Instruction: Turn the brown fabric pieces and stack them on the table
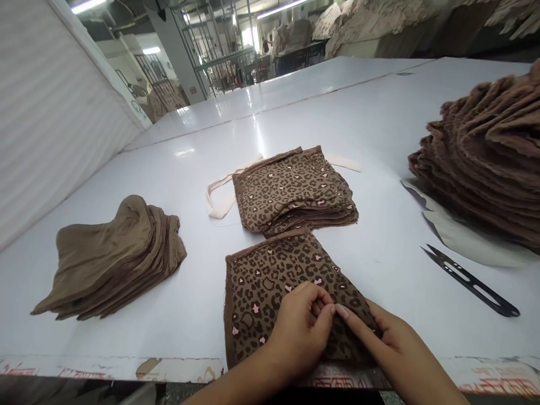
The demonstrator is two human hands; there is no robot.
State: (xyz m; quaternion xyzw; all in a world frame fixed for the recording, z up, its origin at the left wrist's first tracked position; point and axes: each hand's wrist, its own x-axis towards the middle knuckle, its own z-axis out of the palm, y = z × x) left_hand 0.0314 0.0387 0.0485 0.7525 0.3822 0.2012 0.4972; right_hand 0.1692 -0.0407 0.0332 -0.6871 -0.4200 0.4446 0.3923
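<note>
1. At the near edge of the desk [379, 129] lies a single leopard-print piece [270, 281], flat, with its lower edge at the desk's rim.
2. Both hands rest on that piece's near right part, fingertips meeting. The left hand [301, 329] has its fingers curled and pinches the cloth. The right hand [388, 343] lies stretched on the cloth, and whether it grips I cannot tell.
3. Well to the right of the piece lie black thread snips [472, 281], apart from everything.
4. To the left of the piece sits a stack of plain brown cloth [113, 259].
5. Just beyond the piece is a stack of leopard-print pieces [295, 191], with a cream strip [219, 197] at its left side.
6. Far right of the piece, a tall brown pile [489, 163] rests on a grey sheet [464, 236].
</note>
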